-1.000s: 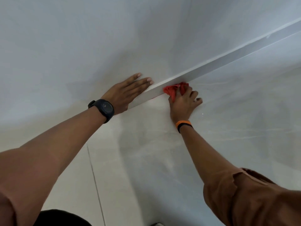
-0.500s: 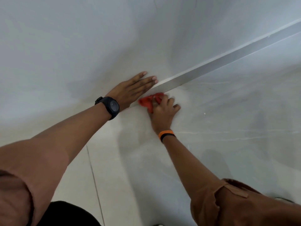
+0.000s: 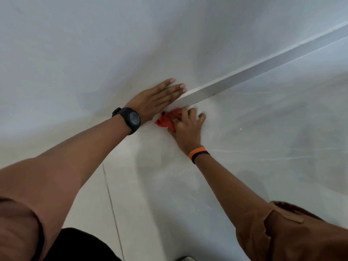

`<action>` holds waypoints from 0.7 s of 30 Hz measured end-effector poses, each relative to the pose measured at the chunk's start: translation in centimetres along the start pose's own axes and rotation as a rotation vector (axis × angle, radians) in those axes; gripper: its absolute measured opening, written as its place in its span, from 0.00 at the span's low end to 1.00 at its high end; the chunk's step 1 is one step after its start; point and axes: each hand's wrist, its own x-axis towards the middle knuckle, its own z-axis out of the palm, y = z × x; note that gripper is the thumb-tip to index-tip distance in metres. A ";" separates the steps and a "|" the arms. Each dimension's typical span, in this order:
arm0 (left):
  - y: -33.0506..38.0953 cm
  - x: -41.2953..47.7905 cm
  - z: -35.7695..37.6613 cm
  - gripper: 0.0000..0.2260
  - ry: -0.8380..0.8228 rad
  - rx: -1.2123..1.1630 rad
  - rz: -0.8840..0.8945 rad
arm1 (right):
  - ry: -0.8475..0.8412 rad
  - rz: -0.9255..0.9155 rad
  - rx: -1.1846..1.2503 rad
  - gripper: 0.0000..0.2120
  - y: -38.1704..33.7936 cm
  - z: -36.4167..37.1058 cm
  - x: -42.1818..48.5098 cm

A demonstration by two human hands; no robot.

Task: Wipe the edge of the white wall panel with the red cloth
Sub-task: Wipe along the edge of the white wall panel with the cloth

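Red cloth (image 3: 168, 120): crumpled, soft, bunched at the panel edge, just below centre.
Right hand (image 3: 188, 127): fingers curled around the cloth, pressing it on.
Left hand (image 3: 157, 99): flat, fingers straight, nothing held, at 11 o'clock of the cloth.
White wall panel (image 3: 94, 53): smooth, matte.
Edge (image 3: 244, 76): straight, glossy strip toward 2 o'clock.

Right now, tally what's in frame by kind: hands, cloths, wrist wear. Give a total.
Hands: 2 (left hand flat on the white wall panel, right hand on the cloth)
Cloths: 1 (red cloth, bunched at the panel edge)
Wrist wear: 2 (black watch, orange and black wristband)
Total: 5
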 end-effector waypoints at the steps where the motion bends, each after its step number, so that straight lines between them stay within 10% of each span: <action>1: -0.1 -0.1 -0.1 0.41 -0.014 0.000 -0.006 | -0.004 0.037 -0.030 0.15 1.6 -0.4 0.5; 6: -0.5 -0.4 -0.2 0.52 -0.054 -0.007 -0.021 | -0.041 0.254 -0.123 0.18 4.4 -0.8 1.6; 15: -0.6 -0.1 -0.2 0.54 -0.050 0.016 -0.008 | -0.086 -0.114 -0.017 0.22 0.7 -0.2 0.6; 21: -0.5 -0.4 -0.1 0.57 -0.058 -0.030 -0.025 | -0.068 0.267 -0.128 0.16 8.1 -1.8 2.7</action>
